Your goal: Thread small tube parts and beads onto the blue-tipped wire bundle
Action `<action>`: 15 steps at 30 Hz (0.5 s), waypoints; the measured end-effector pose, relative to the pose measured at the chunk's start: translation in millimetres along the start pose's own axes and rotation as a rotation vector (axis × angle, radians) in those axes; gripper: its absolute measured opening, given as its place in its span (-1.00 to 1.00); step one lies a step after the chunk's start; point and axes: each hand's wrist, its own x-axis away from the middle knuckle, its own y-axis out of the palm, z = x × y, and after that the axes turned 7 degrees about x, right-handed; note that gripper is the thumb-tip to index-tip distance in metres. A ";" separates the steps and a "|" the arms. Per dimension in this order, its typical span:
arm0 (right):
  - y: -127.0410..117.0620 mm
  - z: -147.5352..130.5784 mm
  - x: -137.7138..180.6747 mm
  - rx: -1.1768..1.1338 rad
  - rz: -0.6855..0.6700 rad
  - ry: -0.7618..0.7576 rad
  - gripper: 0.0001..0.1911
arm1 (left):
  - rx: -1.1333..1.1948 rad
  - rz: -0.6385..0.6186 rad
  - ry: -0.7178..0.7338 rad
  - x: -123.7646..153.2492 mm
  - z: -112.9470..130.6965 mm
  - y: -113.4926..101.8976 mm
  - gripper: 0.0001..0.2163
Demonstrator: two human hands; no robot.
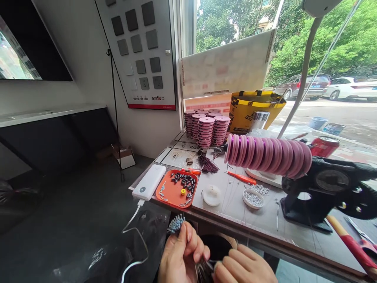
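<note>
My left hand (180,255) is closed around a bundle of thin strands with pale blue tips (176,224), below the table's front edge. The tips stick up above the thumb and fingers. Dark strands (204,272) run down from this hand toward my right hand (243,265). The right hand's fingers are curled beside those strands; what lies inside them is hidden. Nearest on the table is an orange tray (168,196) with black parts, small pale blue tubes and a yellow ring.
A white power bank (149,181) with a cable lies left of the tray. A black stand (326,184) carries pink spools (268,154); stacked spools (205,131) stand behind. Also there are a dish of beads (253,199), a red-handled tool (241,178) and scissors (361,232).
</note>
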 end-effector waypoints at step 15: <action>0.2 16.1 27.2 -0.176 -0.129 0.309 -0.71 | -1.964 0.003 0.472 -99.0 48.1 12.3 -0.87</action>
